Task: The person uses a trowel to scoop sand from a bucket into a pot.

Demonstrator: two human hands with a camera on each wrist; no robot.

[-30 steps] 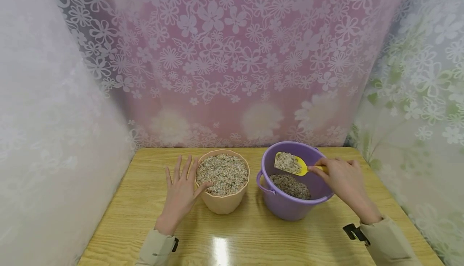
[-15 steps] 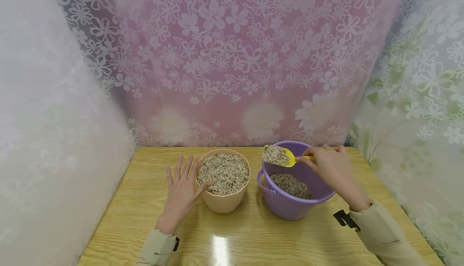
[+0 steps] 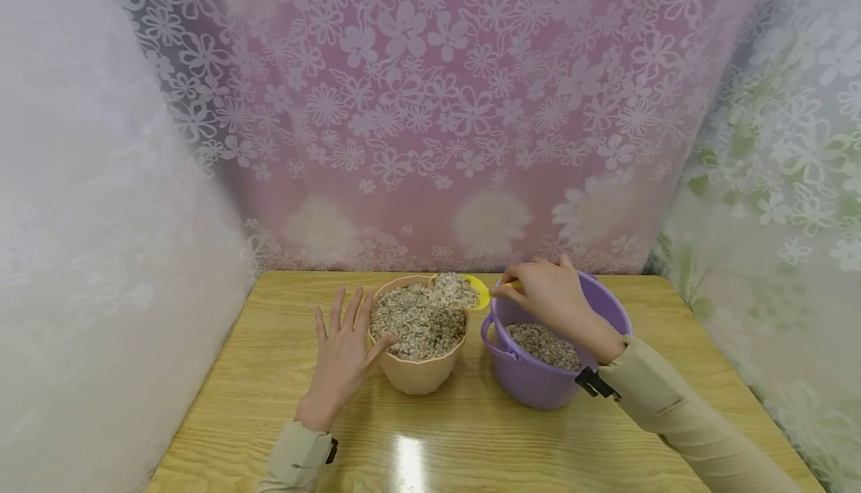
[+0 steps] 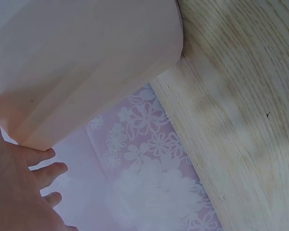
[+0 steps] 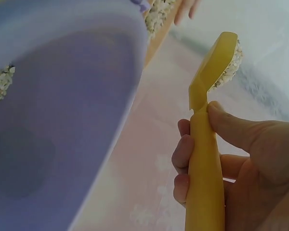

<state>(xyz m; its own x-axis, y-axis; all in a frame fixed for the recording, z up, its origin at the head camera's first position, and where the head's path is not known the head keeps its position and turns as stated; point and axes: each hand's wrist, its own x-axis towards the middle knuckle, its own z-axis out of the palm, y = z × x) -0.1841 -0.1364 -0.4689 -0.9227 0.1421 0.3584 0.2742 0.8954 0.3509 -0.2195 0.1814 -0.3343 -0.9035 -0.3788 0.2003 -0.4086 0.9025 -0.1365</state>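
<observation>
My right hand (image 3: 548, 295) grips the handle of a yellow scoop (image 5: 205, 163), its thumb along the neck in the right wrist view. Pale gravel-like grains (image 3: 452, 290) heap the scoop's blade, which overlaps the far right rim of a peach-coloured pot (image 3: 418, 375). That pot is filled almost to the brim with similar mixed grains (image 3: 413, 325). With fingers spread and straight, my left hand (image 3: 343, 358) rests against the pot's left side; its fingertips show beside the pot wall (image 4: 86, 72) in the left wrist view. Below my right forearm stands a purple bucket (image 3: 531, 388) holding a lower layer of grains (image 3: 543, 345).
Both containers stand on a wood-grain table (image 3: 377, 448), the bucket to the right of the pot with a narrow gap between. A pink flowered curtain (image 3: 403, 142) hangs behind the table's back edge. Pale sheets hang at the left and right sides.
My right hand has carried the loaded scoop leftward from over the purple bucket to the peach pot's right rim. My left hand keeps its place at the pot.
</observation>
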